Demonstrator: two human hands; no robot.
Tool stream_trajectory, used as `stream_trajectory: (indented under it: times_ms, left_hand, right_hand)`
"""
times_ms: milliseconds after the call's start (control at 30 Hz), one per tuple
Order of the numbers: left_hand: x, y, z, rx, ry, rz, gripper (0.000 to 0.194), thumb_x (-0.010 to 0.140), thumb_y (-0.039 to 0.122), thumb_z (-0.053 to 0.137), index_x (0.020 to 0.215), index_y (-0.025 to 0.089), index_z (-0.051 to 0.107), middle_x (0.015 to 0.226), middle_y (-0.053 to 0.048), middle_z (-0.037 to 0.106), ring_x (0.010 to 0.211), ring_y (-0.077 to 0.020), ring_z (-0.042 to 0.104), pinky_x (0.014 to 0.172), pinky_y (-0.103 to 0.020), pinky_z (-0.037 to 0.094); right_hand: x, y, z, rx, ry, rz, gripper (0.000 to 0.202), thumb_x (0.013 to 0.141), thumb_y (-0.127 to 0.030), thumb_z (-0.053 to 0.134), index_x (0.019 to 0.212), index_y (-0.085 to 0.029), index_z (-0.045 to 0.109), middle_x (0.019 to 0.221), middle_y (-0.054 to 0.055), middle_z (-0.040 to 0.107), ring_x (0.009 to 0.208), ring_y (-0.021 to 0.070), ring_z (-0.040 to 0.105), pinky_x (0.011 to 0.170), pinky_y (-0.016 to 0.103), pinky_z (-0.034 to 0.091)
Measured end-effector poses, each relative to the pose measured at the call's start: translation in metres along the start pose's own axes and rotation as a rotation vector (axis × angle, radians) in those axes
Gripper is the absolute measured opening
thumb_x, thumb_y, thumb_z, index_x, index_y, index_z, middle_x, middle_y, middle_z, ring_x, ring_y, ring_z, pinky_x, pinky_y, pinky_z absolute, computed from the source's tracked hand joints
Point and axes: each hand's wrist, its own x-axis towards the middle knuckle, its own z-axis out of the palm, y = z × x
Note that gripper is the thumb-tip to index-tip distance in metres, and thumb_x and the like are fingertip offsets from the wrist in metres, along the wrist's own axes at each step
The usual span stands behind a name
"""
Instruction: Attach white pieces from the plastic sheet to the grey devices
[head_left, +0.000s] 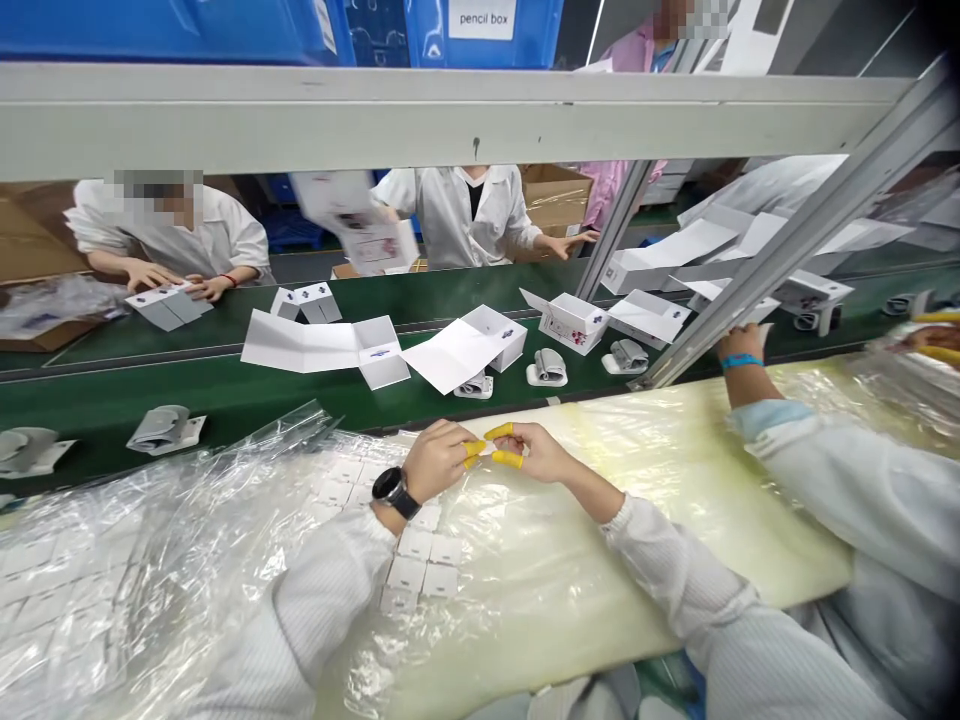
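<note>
My left hand (439, 458), with a black watch on its wrist, and my right hand (536, 452) meet over the front table. Yellow finger covers sit on fingertips of both. Pinched between them is a small white piece (488, 449), mostly hidden by the fingers, so its exact kind does not show. Below and left of my left hand, rows of flat white square pieces (407, 572) lie on the plastic sheeting, and more lie under the clear film (217, 520). Just beyond my hands, a grey rolled device on a white card (474, 385) rests on the green belt.
A green conveyor belt (225, 420) runs across, carrying open white boxes (480, 345) and grey rolled devices (550, 368). A metal post (750, 290) slants at right under a shelf beam (375, 125). Co-workers handle boxes opposite; another person's arm (750, 385) reaches in from the right.
</note>
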Motion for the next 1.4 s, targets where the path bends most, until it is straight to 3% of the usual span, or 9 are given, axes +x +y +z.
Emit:
stream_trajectory:
  times_ms: [167, 300, 367, 500, 600, 833, 1067, 1200, 1400]
  left_hand:
    - [0.012, -0.024, 0.029, 0.019, -0.055, 0.077, 0.021, 0.096, 0.019, 0.052, 0.093, 0.020, 0.072, 0.096, -0.006, 0.074, 0.083, -0.0171, 0.065, 0.075, -0.033, 0.051]
    - [0.016, -0.032, 0.047, 0.021, -0.095, 0.024, 0.024, 0.094, 0.013, 0.049, 0.099, 0.021, 0.072, 0.106, -0.005, 0.073, 0.093, -0.0196, 0.066, 0.083, -0.035, 0.053]
    - [0.019, -0.035, 0.052, 0.035, -0.136, -0.121, 0.024, 0.093, 0.018, 0.053, 0.111, 0.022, 0.069, 0.114, -0.008, 0.070, 0.103, -0.0226, 0.065, 0.091, -0.038, 0.052]
    - [0.032, -0.048, 0.056, 0.014, -0.258, -0.579, 0.041, 0.088, 0.029, 0.062, 0.126, 0.015, 0.061, 0.119, -0.016, 0.065, 0.105, -0.0296, 0.065, 0.093, -0.042, 0.053]
    - [0.048, -0.064, 0.061, -0.078, -0.329, -0.724, 0.053, 0.081, 0.029, 0.068, 0.129, 0.010, 0.057, 0.124, -0.021, 0.061, 0.108, -0.0344, 0.064, 0.094, -0.044, 0.052]
    - [0.082, -0.085, 0.097, -0.200, -0.226, -0.696, 0.048, 0.089, 0.027, 0.060, 0.135, 0.014, 0.054, 0.131, -0.015, 0.063, 0.120, -0.0304, 0.060, 0.101, -0.039, 0.050]
    - [0.099, -0.089, 0.123, -0.303, -0.126, -0.638, 0.053, 0.091, 0.023, 0.057, 0.144, 0.019, 0.047, 0.147, -0.011, 0.050, 0.137, -0.0279, 0.046, 0.114, -0.040, 0.040]
    - [0.103, -0.089, 0.127, -0.331, -0.160, -0.636, 0.049, 0.091, 0.024, 0.058, 0.139, 0.019, 0.053, 0.140, -0.012, 0.057, 0.130, -0.0295, 0.053, 0.108, -0.043, 0.046]
    - [0.114, -0.085, 0.125, -0.333, -0.292, -0.632, 0.040, 0.090, 0.028, 0.060, 0.128, 0.016, 0.062, 0.127, -0.014, 0.067, 0.117, -0.0313, 0.063, 0.098, -0.042, 0.053]
  right_hand:
    - [0.020, 0.031, -0.020, 0.026, -0.114, 0.019, 0.051, 0.073, -0.052, 0.078, 0.106, -0.015, 0.068, 0.085, 0.004, 0.066, 0.064, 0.0121, 0.053, 0.058, 0.026, 0.045]
    - [0.033, 0.050, -0.038, -0.057, -0.134, -0.018, 0.048, 0.072, -0.050, 0.079, 0.105, -0.016, 0.069, 0.088, 0.005, 0.069, 0.067, 0.0142, 0.057, 0.060, 0.027, 0.047]
    - [0.044, 0.057, -0.056, -0.157, -0.089, -0.014, 0.046, 0.074, -0.045, 0.078, 0.107, -0.015, 0.067, 0.090, 0.005, 0.070, 0.065, 0.0137, 0.057, 0.059, 0.026, 0.046]
    - [0.075, 0.070, -0.101, -0.496, 0.090, -0.005, 0.033, 0.074, -0.031, 0.077, 0.101, -0.014, 0.067, 0.088, 0.006, 0.071, 0.069, 0.0163, 0.061, 0.065, 0.027, 0.046]
    - [0.098, 0.077, -0.123, -0.681, 0.094, -0.002, 0.023, 0.071, -0.027, 0.078, 0.087, -0.015, 0.067, 0.084, 0.006, 0.072, 0.073, 0.0190, 0.064, 0.069, 0.028, 0.047]
    - [0.118, 0.086, -0.135, -0.684, -0.058, 0.030, 0.016, 0.067, -0.023, 0.077, 0.075, -0.016, 0.065, 0.077, 0.004, 0.072, 0.066, 0.0171, 0.063, 0.065, 0.026, 0.045]
    - [0.108, 0.108, -0.142, -0.551, 0.116, 0.109, 0.023, 0.063, -0.031, 0.078, 0.073, -0.015, 0.065, 0.067, 0.000, 0.066, 0.059, 0.0128, 0.053, 0.059, 0.023, 0.040]
    - [0.098, 0.120, -0.146, -0.520, 0.157, 0.141, 0.025, 0.068, -0.038, 0.074, 0.072, -0.014, 0.067, 0.062, -0.001, 0.062, 0.056, 0.0121, 0.049, 0.056, 0.024, 0.040]
    - [0.101, 0.125, -0.159, -0.389, 0.163, 0.223, 0.032, 0.073, -0.038, 0.069, 0.093, -0.013, 0.074, 0.064, 0.000, 0.064, 0.056, 0.0126, 0.050, 0.056, 0.025, 0.042]
